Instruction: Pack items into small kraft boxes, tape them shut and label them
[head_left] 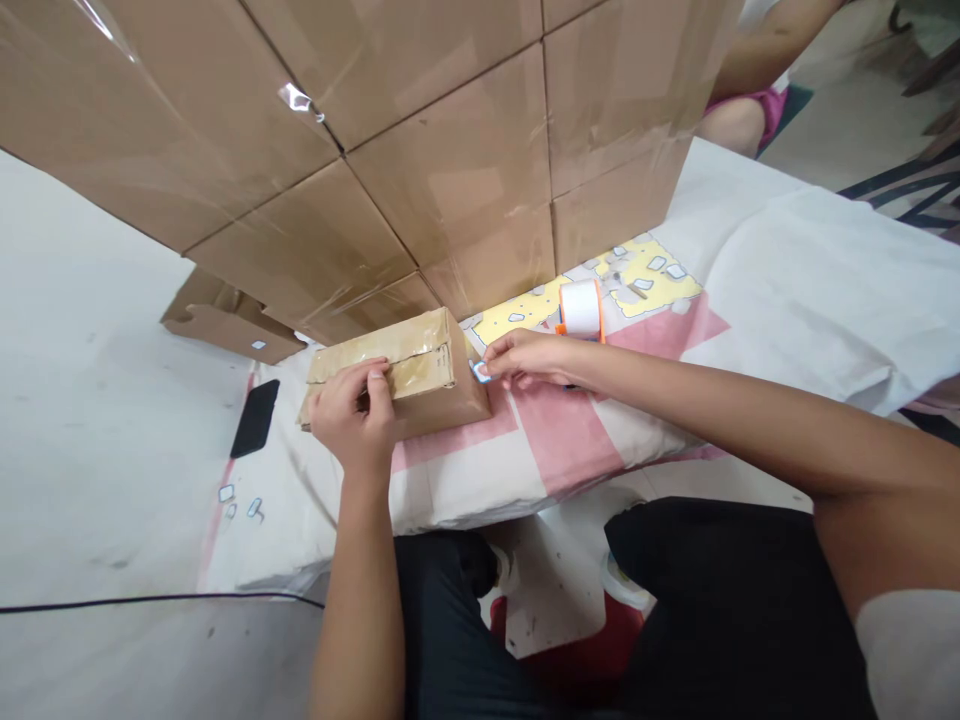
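A small taped cardboard box (442,405) lies on the cloth-covered surface in front of me. My left hand (354,408) is closed on its top and near edge, fingers curled over the taped seam. At the box's right end, my right hand (521,358) pinches a small white label with a blue edge (481,371). The label is close to the end face; I cannot tell whether it touches. Just beyond my right wrist stands a white roll with orange rims (581,308), its lower part hidden by the forearm.
A tall stack of taped cardboard boxes (450,150) rises directly behind. An open carton (232,320) and a black phone-like slab (255,418) are at the left. Small labels lie scattered on the patterned cloth (570,440). Another person's arm (780,45) shows at top right. A black cable (165,600) crosses lower left.
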